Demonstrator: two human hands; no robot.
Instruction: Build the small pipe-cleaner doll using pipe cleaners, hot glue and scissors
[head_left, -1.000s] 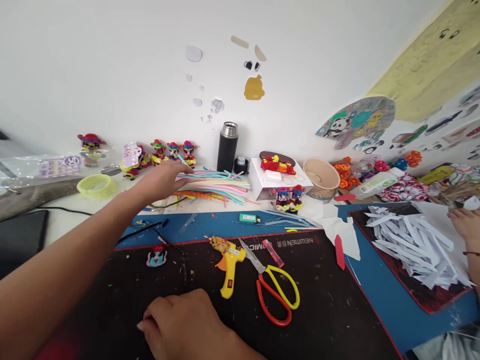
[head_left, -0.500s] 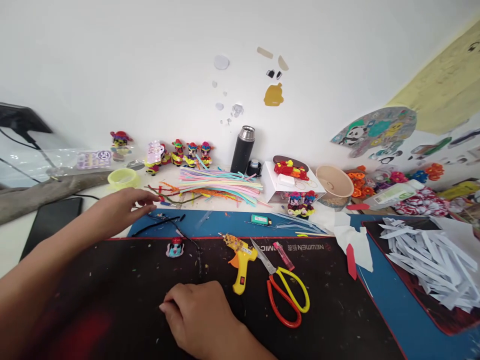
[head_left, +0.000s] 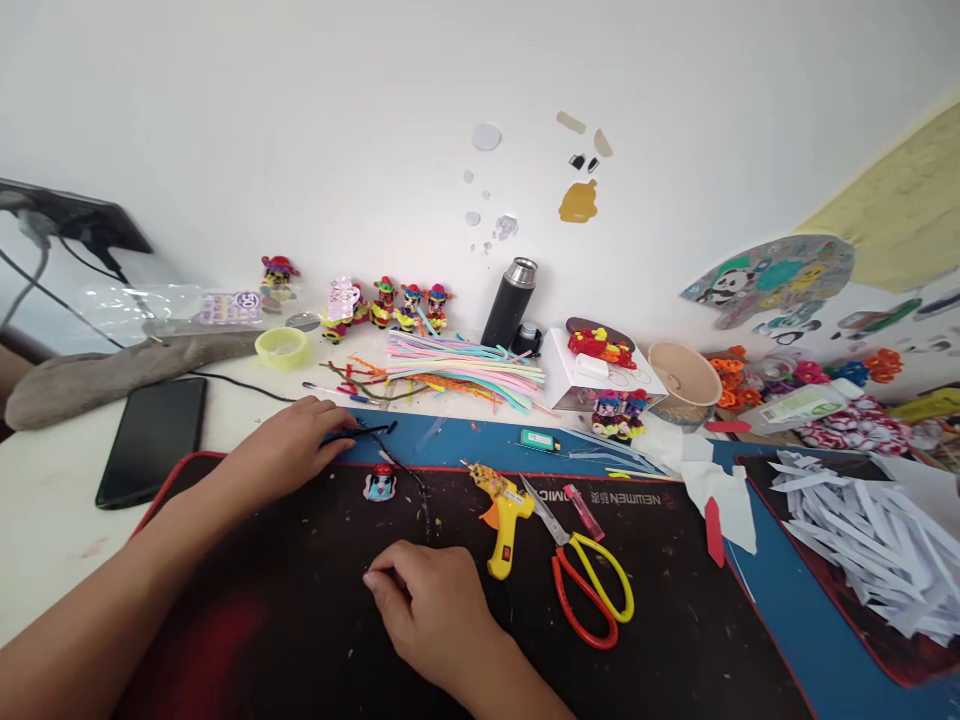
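My left hand is at the mat's back left, thumb and fingers closed about a black pipe cleaner whose end sticks out to the right. My right hand rests on the front of the black mat with its fingers curled into a pinch; anything in them is hidden. Between the hands lies a small doll head with a red top and light blue face. Beside it runs a thin dark strand. Right of these are a yellow glue gun and scissors with red and yellow handles.
Pastel pipe cleaners are heaped at the back, near a black flask and a white box. A phone lies at left. White paper strips fill the right side. A pink lighter lies by the scissors.
My left hand has come down onto the black pipe cleaner, its fingers closing on it. My right hand keeps its pinch on the mat. The whole view has shifted, showing more of the left side.
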